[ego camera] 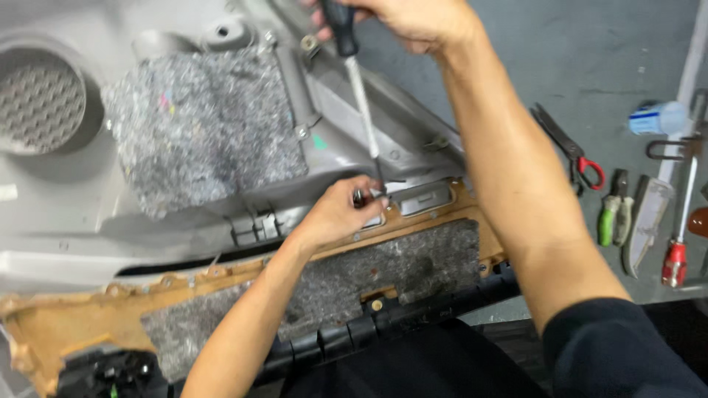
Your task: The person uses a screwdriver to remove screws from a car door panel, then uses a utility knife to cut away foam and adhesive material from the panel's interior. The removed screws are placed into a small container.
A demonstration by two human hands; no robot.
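Right hand (413, 18) grips a screwdriver (358, 88), left hand (343, 210) pinches its tip on the door panel (74, 214), scissors (571, 151) nearby.

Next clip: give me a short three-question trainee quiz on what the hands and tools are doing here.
1. True or false: the right hand grips the handle of a screwdriver whose tip points down at the door panel.
2. What is the left hand doing?
A. resting on the floor
B. pinching at the spot where the screwdriver tip meets the panel
C. holding the scissors
3. Fill in: the scissors lying on the floor have ____ handles.

Key:
1. True.
2. B; its fingers close around something small there, too small to identify.
3. Red.
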